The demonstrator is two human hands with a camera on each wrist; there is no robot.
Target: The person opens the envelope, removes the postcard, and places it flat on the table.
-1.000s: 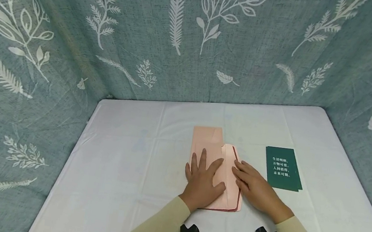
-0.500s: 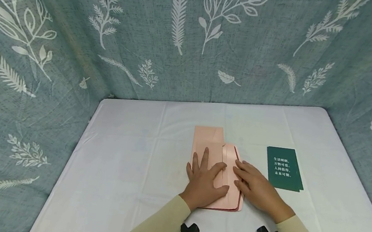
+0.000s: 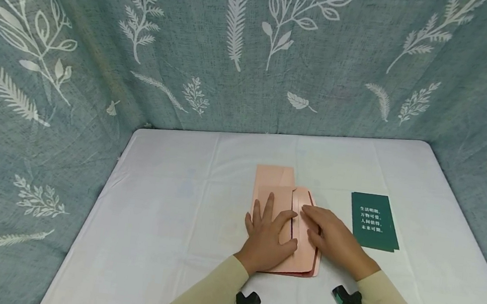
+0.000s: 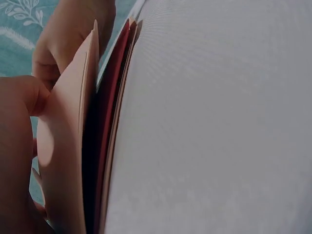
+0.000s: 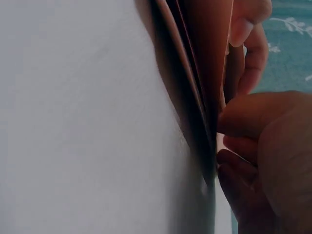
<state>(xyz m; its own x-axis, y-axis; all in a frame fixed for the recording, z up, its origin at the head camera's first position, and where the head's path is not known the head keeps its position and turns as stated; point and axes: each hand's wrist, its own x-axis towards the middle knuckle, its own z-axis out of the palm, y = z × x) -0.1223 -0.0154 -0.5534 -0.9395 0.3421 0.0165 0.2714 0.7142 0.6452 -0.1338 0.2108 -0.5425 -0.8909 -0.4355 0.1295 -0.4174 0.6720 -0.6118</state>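
A pink paper envelope (image 3: 301,253), with red-edged layers below it, lies on the white table. My left hand (image 3: 265,241) rests on it with fingers spread. The right hand (image 3: 336,240) pinches the strip along its right side. In the left wrist view the pink top panel (image 4: 68,131) stands raised above a dark gap, and the red layer (image 4: 111,92) shows under it. Close up in the right wrist view, my right thumb and fingers (image 5: 239,114) meet at the panel's edge; the far fingertips are partly hidden.
Another pink paper piece (image 3: 274,174) sticks out beyond the envelope's far end. Green cards with white lettering (image 3: 374,221) lie to the right, overlapping. A leaf-patterned curtain (image 3: 250,97) hangs behind the white table (image 3: 164,203) and along both sides.
My right hand has shifted left, farther over the envelope's right strip. A narrow dark gap now shows along the panel's seam. The left hand stays almost in place.
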